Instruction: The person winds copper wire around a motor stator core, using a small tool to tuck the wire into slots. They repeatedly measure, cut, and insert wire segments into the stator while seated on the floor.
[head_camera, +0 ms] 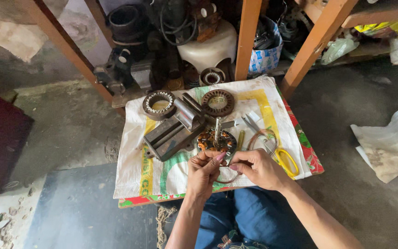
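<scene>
A round motor stator with copper windings (216, 139) and an upright metal shaft sits on a white woven sack (134, 170) over a low board. My left hand (203, 173) is just in front of the stator, fingers pinched on a thin copper wire that runs from the windings. Beside it, my right hand (258, 168) pinches the same wire close to the left fingertips. A loop of copper wire (261, 137) lies to the right of the stator.
A metal bench vise (173, 130) lies left of the stator, with two toothed stator rings (159, 104) (218, 102) behind it. Yellow-handled scissors (282, 154) rest at the right. Orange wooden table legs (247, 37) and a pile of motor parts stand behind.
</scene>
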